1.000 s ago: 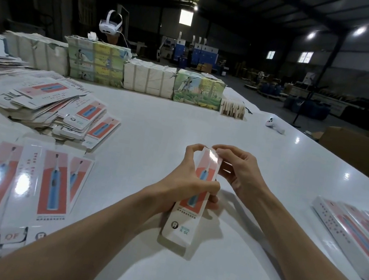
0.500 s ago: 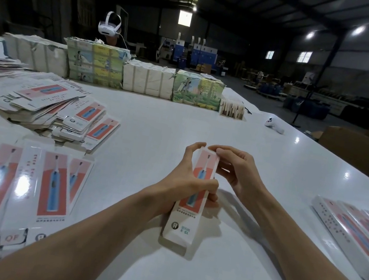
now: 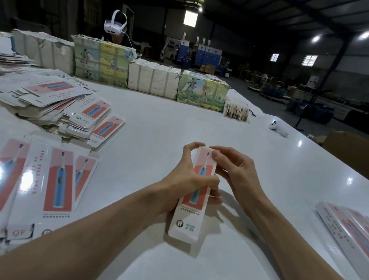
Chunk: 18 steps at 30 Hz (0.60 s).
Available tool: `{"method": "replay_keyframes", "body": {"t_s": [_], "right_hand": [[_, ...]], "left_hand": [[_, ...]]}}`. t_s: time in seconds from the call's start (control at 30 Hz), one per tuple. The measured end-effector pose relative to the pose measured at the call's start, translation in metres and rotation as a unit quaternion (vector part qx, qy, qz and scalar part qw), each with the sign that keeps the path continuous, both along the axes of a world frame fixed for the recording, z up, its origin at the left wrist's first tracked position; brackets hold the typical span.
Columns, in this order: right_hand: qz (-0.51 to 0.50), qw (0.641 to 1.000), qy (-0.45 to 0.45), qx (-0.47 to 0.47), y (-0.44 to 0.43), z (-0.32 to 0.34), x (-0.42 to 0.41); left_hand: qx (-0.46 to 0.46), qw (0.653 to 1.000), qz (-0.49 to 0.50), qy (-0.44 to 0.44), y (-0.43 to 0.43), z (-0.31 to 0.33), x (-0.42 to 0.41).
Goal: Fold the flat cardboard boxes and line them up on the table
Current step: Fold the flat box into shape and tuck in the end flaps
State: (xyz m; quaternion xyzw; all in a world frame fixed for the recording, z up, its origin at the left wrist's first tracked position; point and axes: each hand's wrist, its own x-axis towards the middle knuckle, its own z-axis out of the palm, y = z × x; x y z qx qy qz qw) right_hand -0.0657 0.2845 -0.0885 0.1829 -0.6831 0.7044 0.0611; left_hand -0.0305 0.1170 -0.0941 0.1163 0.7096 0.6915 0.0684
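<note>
While both hands grip it, the box (image 3: 187,222) stands at the middle of the view, over the white table (image 3: 155,135), with its long axis running away from the person and its far end raised. Whether the near end touches the tabletop cannot be told; a shadow lies just under it.

It is a long, narrow white carton, already squared into a tube. A salmon-red panel on its upper face shows a blue electric toothbrush, head pointing away. Below the panel runs a line of small print, and near the close end sit a round dark tooth logo and a short pale-green mark.

The left hand (image 3: 184,181) wraps the box's middle, with the thumb lying across the printed face and the forefinger arched up to the far end. The right hand (image 3: 236,174) has its fingers curled over that far end, pinching it from the right side.

To the left, flat boxes (image 3: 60,183) of the same print lie side by side, with a loose heap (image 3: 47,98) of more beyond them. At the right edge, folded boxes (image 3: 352,236) lie in a row, touching one another. Wrapped bundles (image 3: 103,64) line the table's far edge, and a person in a white headset (image 3: 115,23) stands behind them.
</note>
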Motion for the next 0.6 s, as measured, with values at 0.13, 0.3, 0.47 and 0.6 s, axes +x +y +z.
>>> {"method": "replay_keyframes", "body": {"t_s": [0.13,0.3,0.47,0.6], "right_hand": [[-0.013,1.0,0.012,0.012,0.001,0.0,0.0],[-0.023,0.999,0.008,0.021,-0.002,-0.004,0.001],[-0.065,0.985,0.053,0.151,-0.01,-0.006,-0.002],[-0.093,0.973,0.092,0.192,-0.01,-0.007,-0.005]], "left_hand": [[-0.012,1.0,0.007,0.0,0.001,0.002,0.003],[0.022,0.999,0.008,-0.024,0.003,0.002,0.002],[0.121,0.989,0.069,-0.053,0.004,0.002,-0.004],[0.198,0.972,0.115,-0.06,0.002,0.006,-0.009]]}}
